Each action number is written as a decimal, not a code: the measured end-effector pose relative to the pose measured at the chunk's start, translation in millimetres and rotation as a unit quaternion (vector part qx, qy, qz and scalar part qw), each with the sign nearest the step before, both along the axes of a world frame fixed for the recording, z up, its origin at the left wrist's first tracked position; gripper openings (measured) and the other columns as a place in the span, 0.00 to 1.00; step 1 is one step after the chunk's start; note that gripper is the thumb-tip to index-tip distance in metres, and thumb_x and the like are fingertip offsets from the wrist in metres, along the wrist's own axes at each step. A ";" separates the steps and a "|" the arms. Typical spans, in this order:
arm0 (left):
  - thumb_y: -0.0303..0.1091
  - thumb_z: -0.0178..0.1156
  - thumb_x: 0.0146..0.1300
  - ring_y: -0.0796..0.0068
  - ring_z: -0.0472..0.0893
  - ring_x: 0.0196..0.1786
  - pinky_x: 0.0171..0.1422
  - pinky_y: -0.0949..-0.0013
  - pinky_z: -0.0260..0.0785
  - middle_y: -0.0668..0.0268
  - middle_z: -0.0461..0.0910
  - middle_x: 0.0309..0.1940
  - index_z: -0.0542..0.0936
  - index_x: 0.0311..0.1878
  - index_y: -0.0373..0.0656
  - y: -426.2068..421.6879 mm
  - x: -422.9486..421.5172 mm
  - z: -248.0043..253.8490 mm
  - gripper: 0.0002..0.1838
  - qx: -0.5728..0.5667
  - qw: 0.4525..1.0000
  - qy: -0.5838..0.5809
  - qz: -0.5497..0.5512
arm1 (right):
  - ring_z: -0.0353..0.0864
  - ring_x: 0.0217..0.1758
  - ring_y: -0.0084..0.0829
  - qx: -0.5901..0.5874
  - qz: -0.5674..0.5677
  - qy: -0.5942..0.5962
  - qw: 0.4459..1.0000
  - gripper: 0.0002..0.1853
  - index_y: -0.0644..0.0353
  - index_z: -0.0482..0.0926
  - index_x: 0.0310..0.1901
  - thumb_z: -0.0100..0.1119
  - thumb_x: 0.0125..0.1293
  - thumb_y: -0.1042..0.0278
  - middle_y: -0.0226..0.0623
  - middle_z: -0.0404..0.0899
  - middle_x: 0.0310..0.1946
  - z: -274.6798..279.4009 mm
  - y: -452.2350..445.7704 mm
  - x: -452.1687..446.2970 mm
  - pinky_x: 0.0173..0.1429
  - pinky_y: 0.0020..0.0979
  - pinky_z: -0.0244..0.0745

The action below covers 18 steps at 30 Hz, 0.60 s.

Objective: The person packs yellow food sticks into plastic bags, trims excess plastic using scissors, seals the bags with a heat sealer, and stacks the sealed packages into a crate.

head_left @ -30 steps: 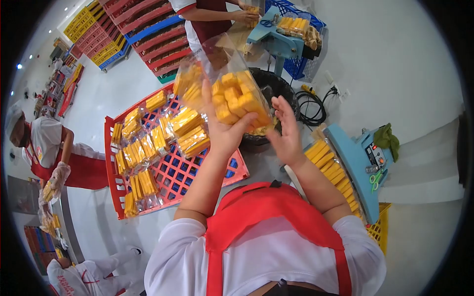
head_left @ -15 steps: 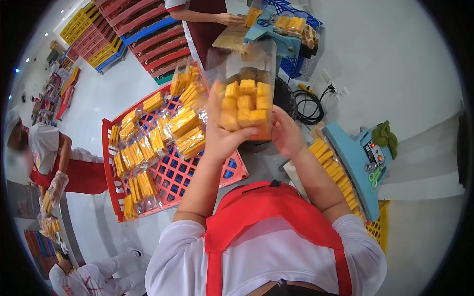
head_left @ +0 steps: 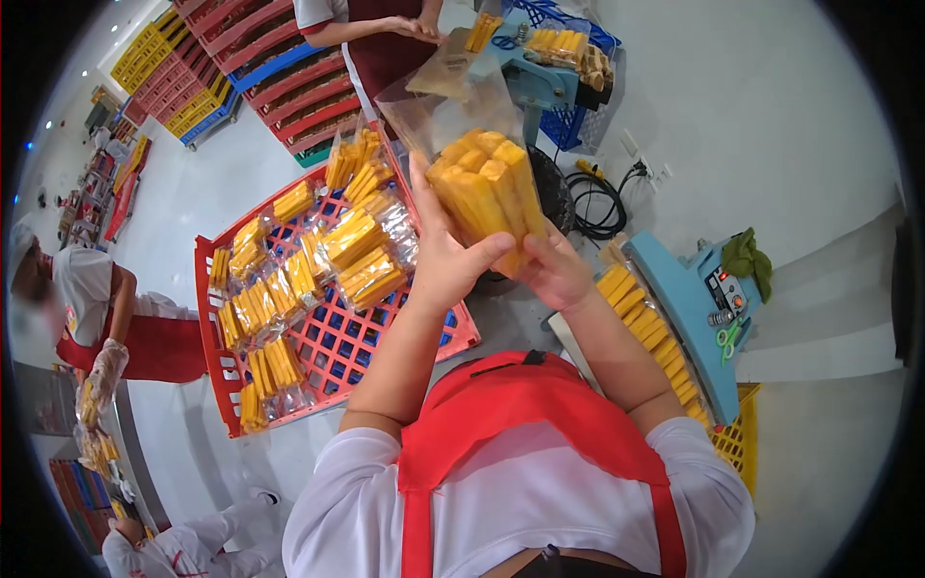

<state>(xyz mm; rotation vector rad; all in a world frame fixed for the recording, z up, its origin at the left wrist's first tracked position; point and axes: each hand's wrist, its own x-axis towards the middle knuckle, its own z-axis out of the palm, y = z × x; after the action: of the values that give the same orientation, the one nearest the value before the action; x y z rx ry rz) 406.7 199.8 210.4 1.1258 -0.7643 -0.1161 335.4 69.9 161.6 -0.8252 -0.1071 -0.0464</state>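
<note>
A clear plastic bag of yellow sticks point(head_left: 487, 183) is held up in front of me, its empty top part pointing up and left. My left hand point(head_left: 451, 255) grips the bag's left side, thumb across the front. My right hand point(head_left: 559, 270) holds its lower right side. Left of the hands, a red crate point(head_left: 332, 352) bears several filled bags of yellow sticks point(head_left: 352, 236). To the right stands a blue machine point(head_left: 679, 318) with a row of yellow sticks point(head_left: 646, 328) along its edge.
A black bin point(head_left: 554, 197) is partly hidden behind the bag. Black cables point(head_left: 602, 207) lie on the floor. Another blue machine point(head_left: 540, 82) and a co-worker point(head_left: 381, 39) are at the top. Stacked crates point(head_left: 275, 72) stand upper left; a second co-worker point(head_left: 106, 299) is at the left.
The bag has tilted, its top leaning left, and now shows the long sides of the sticks. My right hand has closed on its lower end. The co-worker's hands at the top have moved left.
</note>
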 end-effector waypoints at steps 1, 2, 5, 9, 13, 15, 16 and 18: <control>0.37 0.66 0.46 0.63 0.61 0.60 0.64 0.65 0.52 0.53 0.56 0.58 0.29 0.65 0.40 -0.5 -0.9 -0.3 0.58 0.009 1.000 -0.016 0.023 | 0.63 0.60 0.30 0.000 0.001 -0.001 1.000 0.33 0.59 0.53 0.62 0.55 0.58 0.57 0.34 0.62 0.58 -2.6 1.6 -0.2 0.61 0.34 0.60; 0.37 0.66 0.46 0.63 0.61 0.60 0.64 0.65 0.52 0.53 0.56 0.58 0.29 0.65 0.40 0.2 -1.1 -0.3 0.58 0.010 1.000 -0.017 0.023 | 0.64 0.59 0.30 -0.063 -0.047 -0.006 0.997 0.30 0.57 0.57 0.61 0.55 0.58 0.61 0.35 0.63 0.57 -5.4 3.8 -0.5 0.59 0.32 0.62; 0.34 0.61 0.51 0.64 0.69 0.54 0.58 0.65 0.61 0.55 0.65 0.52 0.41 0.65 0.39 1.7 -2.8 4.4 0.46 -0.010 0.993 0.096 0.070 | 0.62 0.61 0.32 -0.315 -0.158 -0.101 0.930 0.27 0.56 0.61 0.60 0.53 0.59 0.63 0.39 0.64 0.57 -0.1 -3.1 -5.5 0.61 0.33 0.58; 0.45 0.46 0.62 0.62 0.74 0.50 0.55 0.59 0.66 0.58 0.72 0.49 0.67 0.54 0.42 6.2 12.4 -9.8 0.21 -0.154 0.865 0.423 -0.221 | 0.51 0.67 0.37 -0.595 -0.214 -0.253 0.732 0.26 0.58 0.66 0.57 0.51 0.59 0.55 0.47 0.62 0.58 66.2 -14.2 4.0 0.67 0.36 0.45; 0.49 0.45 0.62 0.62 0.75 0.47 0.49 0.56 0.70 0.60 0.73 0.47 0.69 0.52 0.46 -14.0 6.6 -23.3 0.21 -0.261 0.662 0.548 -0.439 | 0.58 0.63 0.30 -0.653 -0.038 -0.188 0.733 0.25 0.64 0.66 0.56 0.49 0.62 0.57 0.43 0.64 0.57 79.9 -36.3 58.8 0.64 0.29 0.53; 0.49 0.46 0.60 0.61 0.75 0.46 0.46 0.57 0.72 0.59 0.74 0.45 0.71 0.49 0.45 -18.3 8.0 -31.0 0.21 -0.227 0.681 0.589 -0.372 | 0.69 0.54 0.25 -0.407 0.171 0.061 0.895 0.21 0.65 0.70 0.52 0.49 0.62 0.59 0.40 0.72 0.50 67.1 -44.4 78.4 0.57 0.25 0.62; 0.49 0.47 0.59 0.60 0.75 0.44 0.44 0.58 0.73 0.58 0.74 0.43 0.72 0.45 0.44 -19.6 7.8 -33.3 0.20 -0.198 0.697 0.623 -0.295 | 0.69 0.54 0.25 -0.408 0.167 0.060 0.896 0.21 0.65 0.70 0.52 0.49 0.62 0.59 0.40 0.72 0.50 57.4 -46.7 80.4 0.57 0.25 0.62; 0.51 0.48 0.58 0.59 0.75 0.42 0.44 0.57 0.73 0.59 0.74 0.42 0.72 0.45 0.44 -21.8 6.3 -37.9 0.21 -0.209 0.678 0.644 -0.287 | 0.74 0.46 0.21 -0.374 0.176 0.057 0.909 0.19 0.65 0.73 0.49 0.50 0.61 0.61 0.35 0.76 0.45 44.5 -47.2 81.0 0.51 0.22 0.67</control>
<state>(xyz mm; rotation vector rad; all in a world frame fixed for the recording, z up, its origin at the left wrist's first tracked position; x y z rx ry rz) 413.0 178.0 172.5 0.1160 0.2102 -1.0971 416.4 22.7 206.2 -1.5621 -0.1651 0.4094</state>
